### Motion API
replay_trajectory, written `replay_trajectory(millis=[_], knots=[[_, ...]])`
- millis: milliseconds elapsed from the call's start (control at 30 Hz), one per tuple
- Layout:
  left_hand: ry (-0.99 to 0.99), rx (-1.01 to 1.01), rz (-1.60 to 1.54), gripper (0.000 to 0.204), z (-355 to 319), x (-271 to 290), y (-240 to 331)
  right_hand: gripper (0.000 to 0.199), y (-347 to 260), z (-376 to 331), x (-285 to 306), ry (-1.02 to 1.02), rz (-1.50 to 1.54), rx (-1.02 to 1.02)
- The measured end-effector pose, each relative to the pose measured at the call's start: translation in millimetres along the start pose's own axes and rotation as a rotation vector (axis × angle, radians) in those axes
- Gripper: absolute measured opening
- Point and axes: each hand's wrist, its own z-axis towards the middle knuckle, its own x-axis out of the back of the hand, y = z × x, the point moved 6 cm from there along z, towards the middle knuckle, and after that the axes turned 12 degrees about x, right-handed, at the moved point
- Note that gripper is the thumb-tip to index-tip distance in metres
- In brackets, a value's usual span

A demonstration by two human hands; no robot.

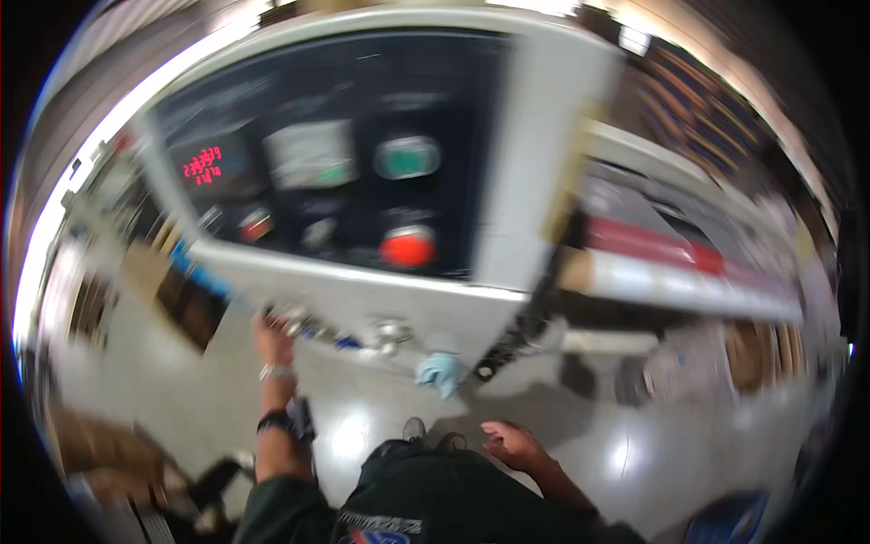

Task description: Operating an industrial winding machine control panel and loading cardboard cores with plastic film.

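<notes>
My left hand (275,339) reaches up to the lower edge of a white machine housing. Its blurred fingers are closed at the left end of a row of metal fittings (313,326) with blue parts. Low in front of my body, my right hand (514,446) holds nothing, its fingers loosely stretched and apart. Above both hands is a black control panel (362,91) with a red digital display (203,165), a green button (408,159) and a red button (407,247). A light blue cloth (439,372) hangs under the housing, between my hands.
Right of the housing lie rolls of red film (648,243) and white film (689,284) on the machine. A dark chain-like part (507,349) hangs near its lower corner. Cardboard boxes (172,290) stand at left. A wrapped bundle (684,367) sits at right on the shiny floor.
</notes>
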Motion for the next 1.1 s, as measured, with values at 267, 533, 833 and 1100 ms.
replay_trajectory(millis=[267,533,833,1100], knots=[[0.095,0.153,-0.121,0.044,-3.9,35.8,12.7,0.048,-25.5,41.5,-52.3,-0.152,-0.04,0.034],[-0.134,0.316,0.035,0.053,-21.6,25.0,4.1,0.043,-68.0,115.7,-121.5,-0.174,-0.131,0.066],[-0.096,0.45,0.436,0.042,-17.2,184.8,16.5,0.042,-136.3,221.5,-216.8,-0.292,-0.178,0.081],[0.503,0.554,0.567,0.045,-2.5,445.5,19.3,0.044,-88.0,287.0,-247.8,-0.327,-0.15,-0.01]])
